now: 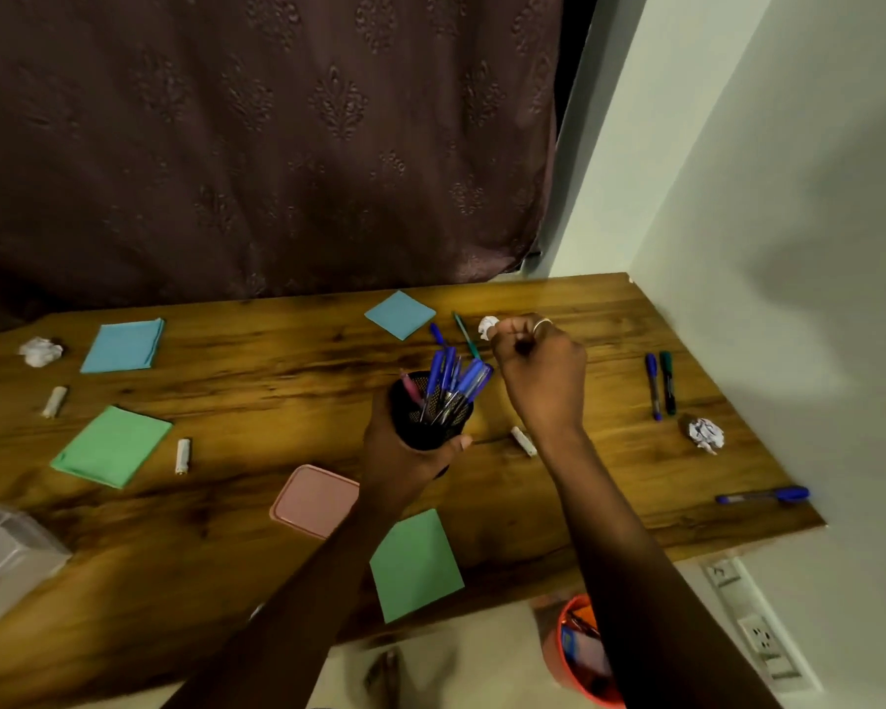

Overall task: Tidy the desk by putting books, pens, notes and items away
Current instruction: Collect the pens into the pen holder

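Note:
My left hand (405,465) grips a black mesh pen cup (430,424) holding several blue pens and a pink one, lifted just above the wooden desk (287,381). My right hand (543,381) hovers right of the cup with fingers curled; whether it holds anything is hidden. Its fingertips are next to a crumpled white paper ball (486,327). A green pen (465,334) and a blue pen (437,334) lie beyond the cup. Two markers, blue (652,386) and green (667,383), lie to the right, and another blue marker (763,496) lies near the right edge.
Blue notes (124,345) (400,314), green notes (112,446) (414,565), a pink lid (315,499), small white rolls (182,455) (55,401) (524,441) and paper balls (41,351) (706,434) are scattered about. A clear box (6,555) sits at left. A red bin (579,652) stands on the floor.

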